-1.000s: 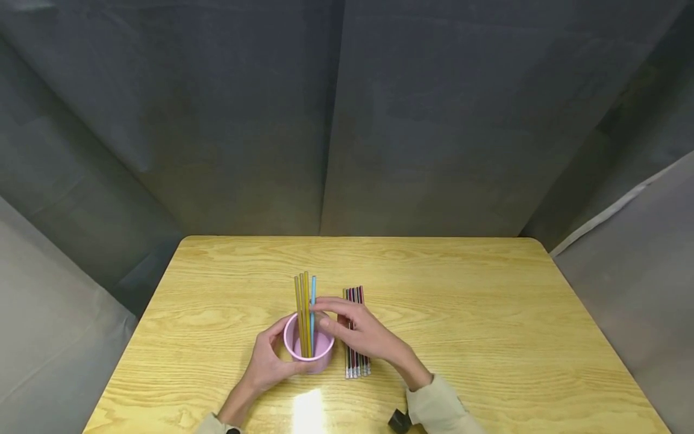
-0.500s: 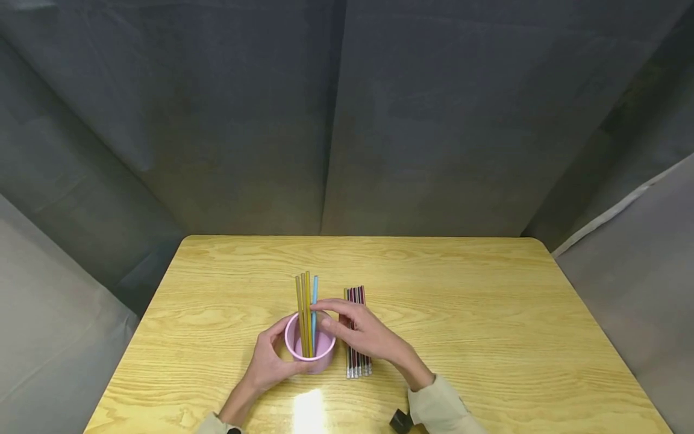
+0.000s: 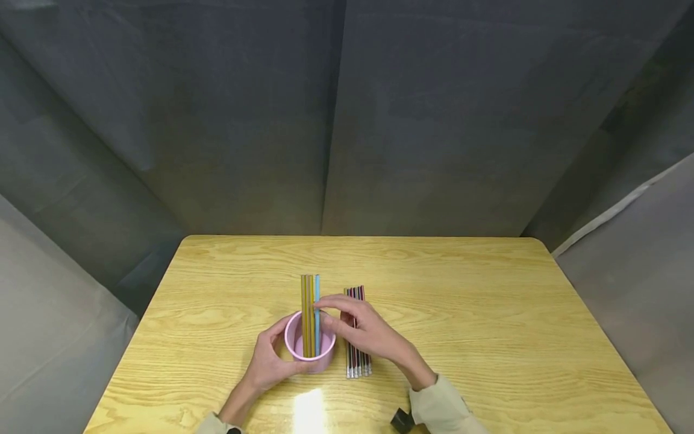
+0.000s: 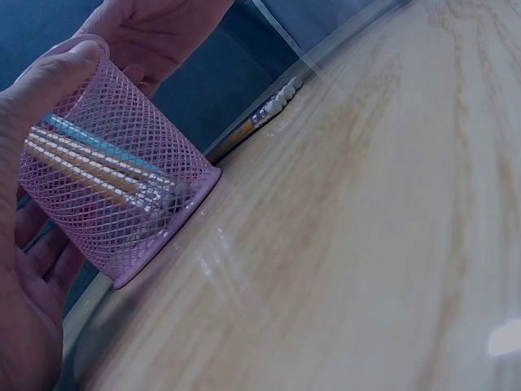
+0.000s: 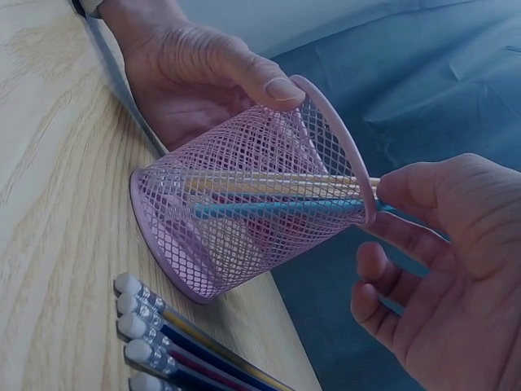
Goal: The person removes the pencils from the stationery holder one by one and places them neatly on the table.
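A pink mesh pencil cup (image 3: 324,364) stands near the front of the table, with my left hand (image 3: 265,364) gripping its side, thumb at the rim in the right wrist view. Several yellow pencils (image 3: 307,295) and one light blue pencil (image 3: 317,284) rise from it side by side, almost upright. Through the mesh in the left wrist view, their eraser ends (image 4: 159,195) rest low in the cup. My right hand (image 3: 374,334) reaches over the rim from the right, thumb and index finger pinching the pencils just above it. Its other fingers curl loosely beside the cup.
Right of the cup, a row of dark striped pencils (image 3: 355,364) lies on the wooden table (image 3: 461,313), partly under my right hand. Their white erasers (image 5: 138,327) point toward me. Grey curtains (image 3: 249,120) hang behind and beside the table.
The yellow pencils have swung right, from a slight leftward lean to nearly upright and close against the blue one. The right fingers have shifted slightly right; the left hand and cup hold still.
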Demonstrator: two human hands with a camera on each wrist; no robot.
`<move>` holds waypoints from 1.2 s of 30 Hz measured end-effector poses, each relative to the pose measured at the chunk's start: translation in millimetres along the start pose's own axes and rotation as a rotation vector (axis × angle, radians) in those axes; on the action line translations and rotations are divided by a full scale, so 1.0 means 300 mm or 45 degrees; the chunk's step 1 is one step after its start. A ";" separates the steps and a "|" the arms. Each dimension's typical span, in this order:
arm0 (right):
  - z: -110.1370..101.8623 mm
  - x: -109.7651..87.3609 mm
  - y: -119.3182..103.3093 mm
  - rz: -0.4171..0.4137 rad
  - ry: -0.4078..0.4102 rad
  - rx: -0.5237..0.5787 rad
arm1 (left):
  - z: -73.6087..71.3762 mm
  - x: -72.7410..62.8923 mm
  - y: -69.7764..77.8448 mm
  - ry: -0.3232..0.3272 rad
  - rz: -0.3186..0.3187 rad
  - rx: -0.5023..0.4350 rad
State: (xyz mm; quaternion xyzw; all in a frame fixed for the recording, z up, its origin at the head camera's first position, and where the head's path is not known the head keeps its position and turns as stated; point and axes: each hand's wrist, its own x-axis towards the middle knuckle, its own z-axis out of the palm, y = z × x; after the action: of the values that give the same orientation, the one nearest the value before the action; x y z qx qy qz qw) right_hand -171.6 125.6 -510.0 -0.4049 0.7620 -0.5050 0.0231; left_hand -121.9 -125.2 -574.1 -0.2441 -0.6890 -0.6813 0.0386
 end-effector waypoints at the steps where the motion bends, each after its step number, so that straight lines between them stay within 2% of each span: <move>1: 0.000 0.000 0.001 -0.012 0.008 -0.004 | 0.000 0.000 -0.001 0.000 0.003 -0.003; 5: -0.004 0.001 -0.010 0.013 0.016 -0.028 | -0.001 -0.001 -0.003 0.004 0.010 -0.009; 6: -0.016 0.005 -0.063 0.052 0.013 -0.028 | -0.001 -0.001 -0.004 0.003 0.011 -0.009; 10: -0.014 0.009 -0.080 0.102 0.033 -0.054 | 0.000 -0.002 -0.005 0.001 0.009 -0.002; 21: -0.014 0.012 -0.087 0.138 0.085 -0.046 | -0.002 -0.002 -0.008 0.003 0.014 0.003; 30: -0.022 0.008 -0.075 0.113 0.107 -0.046 | -0.001 -0.002 -0.006 0.002 0.008 0.005; 36: -0.050 0.029 -0.203 0.193 0.120 -0.005 | -0.001 -0.002 -0.002 0.000 0.006 0.003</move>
State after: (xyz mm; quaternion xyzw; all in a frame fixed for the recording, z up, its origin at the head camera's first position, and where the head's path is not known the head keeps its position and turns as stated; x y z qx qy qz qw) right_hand -147.8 121.4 -451.3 -0.3219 0.7916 -0.5187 0.0246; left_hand -121.7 -125.7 -575.0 -0.2457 -0.6892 -0.6804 0.0406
